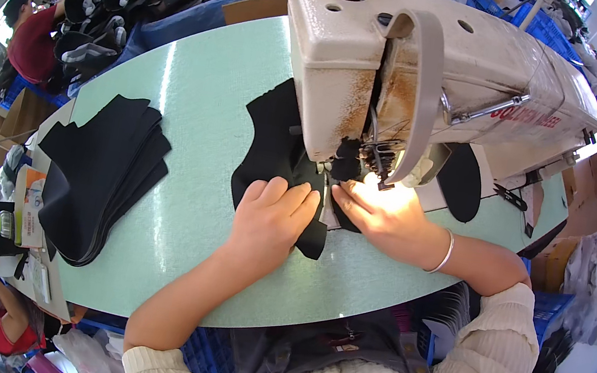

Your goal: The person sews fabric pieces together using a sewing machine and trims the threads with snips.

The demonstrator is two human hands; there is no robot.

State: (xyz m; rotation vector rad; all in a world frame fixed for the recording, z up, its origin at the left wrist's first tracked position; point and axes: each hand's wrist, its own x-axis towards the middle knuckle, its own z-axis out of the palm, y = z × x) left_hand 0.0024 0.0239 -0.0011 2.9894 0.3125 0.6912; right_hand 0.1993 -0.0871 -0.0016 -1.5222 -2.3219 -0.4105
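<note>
A black cut piece of sheet material (265,140) lies under the head of a beige sewing machine (333,46). My left hand (273,213) rests on this piece, fingers stretched out and pressing it flat left of the needle area. Close to the lit needle area, my right hand (385,218) has its thumb and fingers together on the edge of a second black piece (342,219). A narrow pale strip shows between the two pieces. The machine head and my fingers hide the stitching point.
A stack of black cut pieces (98,174) lies on the pale green table (183,247) at the left. Right of the needle are a rounded black piece (461,183) and black thread snips (510,197). Beyond the left edge are co-workers in red (32,46) and a blue bin (175,32).
</note>
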